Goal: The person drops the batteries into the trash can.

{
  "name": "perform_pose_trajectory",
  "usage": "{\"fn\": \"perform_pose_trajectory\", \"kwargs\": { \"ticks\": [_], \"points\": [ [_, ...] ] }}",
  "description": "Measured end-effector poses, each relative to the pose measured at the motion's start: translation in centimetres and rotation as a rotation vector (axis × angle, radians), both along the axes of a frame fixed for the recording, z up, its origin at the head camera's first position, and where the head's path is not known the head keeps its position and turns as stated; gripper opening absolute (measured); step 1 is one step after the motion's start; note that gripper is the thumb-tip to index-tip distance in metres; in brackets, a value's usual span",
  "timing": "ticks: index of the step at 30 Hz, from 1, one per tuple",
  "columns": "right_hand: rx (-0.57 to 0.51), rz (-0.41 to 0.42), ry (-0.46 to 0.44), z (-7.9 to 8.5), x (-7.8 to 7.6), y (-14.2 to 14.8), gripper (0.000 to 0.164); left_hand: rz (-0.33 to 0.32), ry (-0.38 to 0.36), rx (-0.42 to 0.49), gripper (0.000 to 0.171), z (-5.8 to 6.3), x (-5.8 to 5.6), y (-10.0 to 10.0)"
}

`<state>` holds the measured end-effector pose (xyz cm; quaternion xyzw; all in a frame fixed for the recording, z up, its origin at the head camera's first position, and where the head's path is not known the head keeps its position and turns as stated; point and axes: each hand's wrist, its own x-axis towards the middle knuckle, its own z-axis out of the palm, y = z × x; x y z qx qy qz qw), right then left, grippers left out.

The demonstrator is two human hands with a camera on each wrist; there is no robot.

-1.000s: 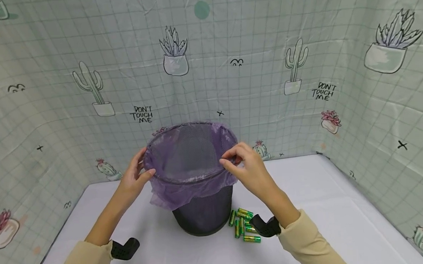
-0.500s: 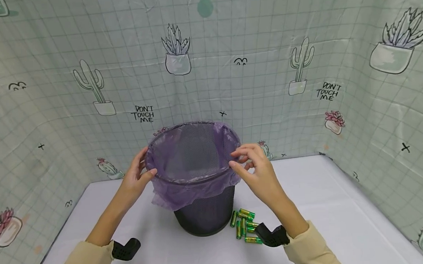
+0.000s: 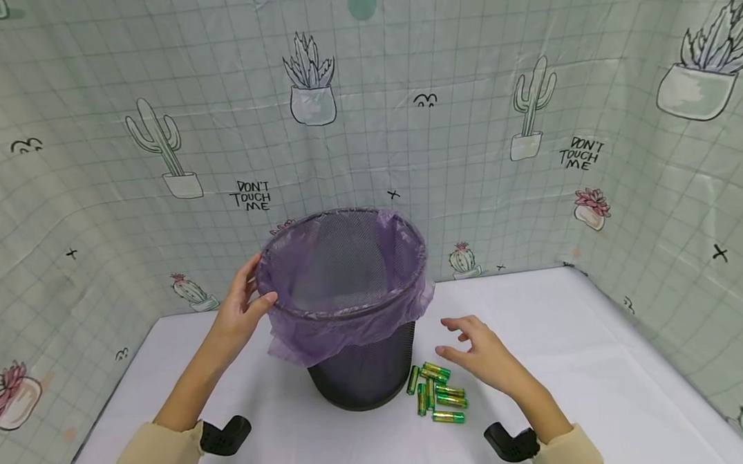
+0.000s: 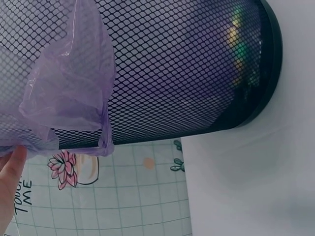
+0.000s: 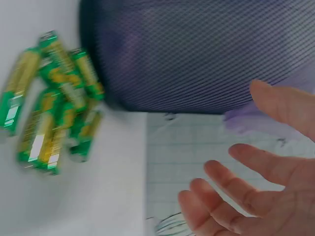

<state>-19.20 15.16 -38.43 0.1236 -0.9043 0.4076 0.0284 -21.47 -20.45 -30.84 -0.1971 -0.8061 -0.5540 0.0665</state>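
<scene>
A black mesh wastebasket (image 3: 365, 377) stands on the table, lined with a thin purple trash bag (image 3: 345, 337) folded out over its rim. At the rim's left side my left hand (image 3: 233, 321) grips the edge, thumb on top and fingers round the outside. In the left wrist view, fingertips (image 4: 15, 162) press on the purple film. My right hand (image 3: 481, 355) is apart from the basket, in the air to its right, fingers spread and holding nothing. Just below and left of it lie several green-and-gold batteries (image 3: 448, 417), loosely piled by the basket's base.
A white cloth covers the table (image 3: 570, 362). Behind it and along both sides hangs a grid-patterned curtain (image 3: 367, 142) printed with cacti. Each wrist carries a black camera mount (image 3: 226, 435).
My right hand has left the rim's right side and moved down and right toward the batteries, its fingers opening. My left hand has stayed on the rim.
</scene>
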Motion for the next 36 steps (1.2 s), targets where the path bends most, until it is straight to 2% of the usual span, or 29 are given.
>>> {"fn": "perform_pose_trajectory", "kwargs": {
  "ticks": [3, 7, 13, 16, 20, 26, 36],
  "points": [
    [0.045, 0.041, -0.104, -1.6, 0.2, 0.8, 0.058, -0.005, 0.000, 0.023, 0.066, 0.0, -0.1, 0.2],
    [0.048, 0.039, -0.172, -3.7, 0.1, 1.5, 0.057, -0.006, -0.010, 0.020, 0.067, 0.0, -0.1, 0.2],
    [0.039, 0.059, -0.221, -7.1, -0.9, 1.8, 0.042, 0.013, -0.015, -0.001, 0.067, -0.4, 0.6, 0.0],
    [0.041, 0.025, -0.212, -8.3, -1.0, 1.7, 0.037, 0.008, -0.004, 0.004, 0.067, -0.6, 0.8, 0.1],
    [0.019, -0.045, -0.196, -8.9, -1.2, 1.5, 0.029, 0.008, 0.005, 0.004, 0.067, -0.6, 0.7, 0.2],
    [0.012, -0.117, -0.210, -9.0, -1.4, 1.1, 0.017, 0.017, -0.002, -0.011, 0.067, -0.4, 0.5, 0.2],
    [0.045, -0.127, -0.187, -9.0, -1.7, 0.8, 0.012, 0.013, -0.004, -0.012, 0.067, -0.2, 0.2, 0.1]
  ]
}}
